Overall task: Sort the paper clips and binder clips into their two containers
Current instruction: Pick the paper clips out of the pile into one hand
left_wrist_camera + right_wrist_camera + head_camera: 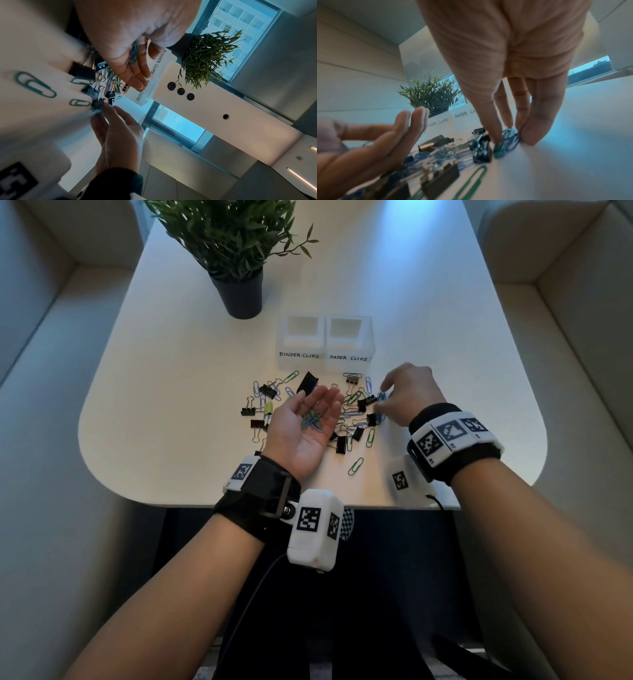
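Observation:
A mixed pile of black binder clips (340,444) and green and blue paper clips (355,466) lies on the white table before two white boxes, labelled BINDER CLIPS (298,344) and PAPER CLIPS (349,345). My left hand (305,422) is palm up over the pile, fingers relaxed, with several paper clips (311,420) lying in the palm (120,44). At the pile's right edge my right hand (382,400) reaches down. Its thumb and fingers (529,129) pinch a small bunch of blue paper clips (508,139) against the tabletop, beside a black binder clip (482,150).
A potted plant (239,285) in a dark pot stands behind and left of the boxes. The table (171,405) has rounded corners, and its near edge runs just under my wrists. Pale upholstered seats (51,371) flank it on both sides.

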Action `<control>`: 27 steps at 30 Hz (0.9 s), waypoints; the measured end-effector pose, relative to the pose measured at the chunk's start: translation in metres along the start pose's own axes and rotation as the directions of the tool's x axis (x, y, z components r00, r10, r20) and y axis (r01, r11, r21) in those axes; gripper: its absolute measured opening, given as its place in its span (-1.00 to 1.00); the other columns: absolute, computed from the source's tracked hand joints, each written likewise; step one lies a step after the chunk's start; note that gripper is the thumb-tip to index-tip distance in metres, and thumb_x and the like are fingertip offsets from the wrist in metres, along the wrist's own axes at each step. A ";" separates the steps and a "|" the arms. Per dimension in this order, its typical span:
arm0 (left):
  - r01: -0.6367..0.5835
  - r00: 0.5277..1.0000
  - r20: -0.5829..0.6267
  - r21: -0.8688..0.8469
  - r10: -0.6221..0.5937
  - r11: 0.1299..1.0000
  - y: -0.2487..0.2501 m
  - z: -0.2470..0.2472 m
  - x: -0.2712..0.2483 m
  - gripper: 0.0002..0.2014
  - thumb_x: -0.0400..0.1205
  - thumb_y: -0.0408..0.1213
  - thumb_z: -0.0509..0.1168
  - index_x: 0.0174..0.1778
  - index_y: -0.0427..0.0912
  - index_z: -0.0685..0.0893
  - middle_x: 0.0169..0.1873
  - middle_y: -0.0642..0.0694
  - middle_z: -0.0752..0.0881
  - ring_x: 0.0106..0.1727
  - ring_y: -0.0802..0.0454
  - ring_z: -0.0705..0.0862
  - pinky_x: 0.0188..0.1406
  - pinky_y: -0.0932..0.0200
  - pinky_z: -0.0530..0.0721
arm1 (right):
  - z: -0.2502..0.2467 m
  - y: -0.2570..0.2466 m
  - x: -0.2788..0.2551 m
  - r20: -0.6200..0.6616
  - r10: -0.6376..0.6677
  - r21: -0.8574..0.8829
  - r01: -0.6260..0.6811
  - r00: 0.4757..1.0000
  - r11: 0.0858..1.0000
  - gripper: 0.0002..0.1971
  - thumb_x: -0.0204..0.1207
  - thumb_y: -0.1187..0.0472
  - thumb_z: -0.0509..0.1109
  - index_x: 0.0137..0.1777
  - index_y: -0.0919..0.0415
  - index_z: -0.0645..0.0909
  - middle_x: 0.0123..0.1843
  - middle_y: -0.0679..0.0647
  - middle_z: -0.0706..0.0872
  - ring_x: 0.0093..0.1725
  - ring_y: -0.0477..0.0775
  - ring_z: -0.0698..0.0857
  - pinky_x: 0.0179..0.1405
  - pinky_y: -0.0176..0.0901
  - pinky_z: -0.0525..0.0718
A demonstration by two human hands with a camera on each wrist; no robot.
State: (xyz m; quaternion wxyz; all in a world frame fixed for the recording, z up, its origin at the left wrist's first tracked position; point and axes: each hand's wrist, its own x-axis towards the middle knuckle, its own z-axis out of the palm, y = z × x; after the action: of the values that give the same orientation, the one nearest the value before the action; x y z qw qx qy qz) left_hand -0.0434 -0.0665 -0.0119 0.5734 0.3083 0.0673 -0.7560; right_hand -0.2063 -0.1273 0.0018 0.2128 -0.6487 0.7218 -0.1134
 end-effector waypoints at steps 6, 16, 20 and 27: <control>-0.009 1.000 -0.003 0.014 0.009 1.000 0.003 0.001 0.001 -0.71 0.72 -0.26 0.12 -0.01 -0.40 0.66 -0.14 -0.30 0.76 -0.07 -0.18 0.75 -0.01 0.12 0.74 | 0.000 -0.001 -0.001 -0.061 -0.025 0.030 0.027 0.998 0.999 -0.79 0.39 0.40 0.43 0.02 0.30 0.74 0.16 0.27 0.65 0.10 0.24 0.68 0.06 -0.13 0.68; -0.008 1.000 -0.003 0.071 0.009 0.997 -0.002 0.003 0.005 -0.74 0.70 -0.28 0.14 -0.06 -0.38 0.66 -0.09 -0.29 0.72 -0.03 -0.16 0.72 0.11 0.08 0.70 | -0.020 -0.006 -0.010 -0.052 -0.059 0.338 0.073 0.997 0.938 -0.73 0.37 0.38 0.37 0.01 0.16 0.79 -0.15 0.18 0.82 -0.15 0.12 0.81 -0.07 -0.16 0.80; 0.014 1.000 -0.017 0.103 -0.012 0.995 -0.007 0.008 0.008 -0.71 0.72 -0.23 0.11 -0.01 -0.39 0.64 -0.09 -0.32 0.69 -0.03 -0.16 0.70 0.17 0.05 0.64 | -0.027 -0.026 -0.019 0.120 -0.223 0.428 0.153 0.967 0.891 -0.75 0.38 0.24 0.54 0.08 0.17 0.76 -0.27 0.08 0.82 -0.32 0.03 0.81 -0.18 -0.17 0.80; 0.037 0.999 0.006 0.012 -0.037 0.999 -0.003 0.010 0.010 -0.69 0.75 -0.27 0.05 -0.12 -0.37 0.63 -0.20 -0.30 0.72 -0.23 -0.11 0.73 -0.22 0.18 0.77 | -0.018 0.000 -0.007 0.112 0.009 0.044 -0.014 0.994 0.999 -0.69 0.30 0.22 0.63 0.02 0.27 0.70 -0.03 0.26 0.74 -0.16 0.21 0.80 -0.13 -0.07 0.79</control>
State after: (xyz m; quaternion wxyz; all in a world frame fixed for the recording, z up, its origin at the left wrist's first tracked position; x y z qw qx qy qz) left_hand -0.0517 -0.0779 -0.0098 0.5576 0.3081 0.0666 -0.7680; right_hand -0.2137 -0.1229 0.0188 0.2680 -0.6449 0.7099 -0.0917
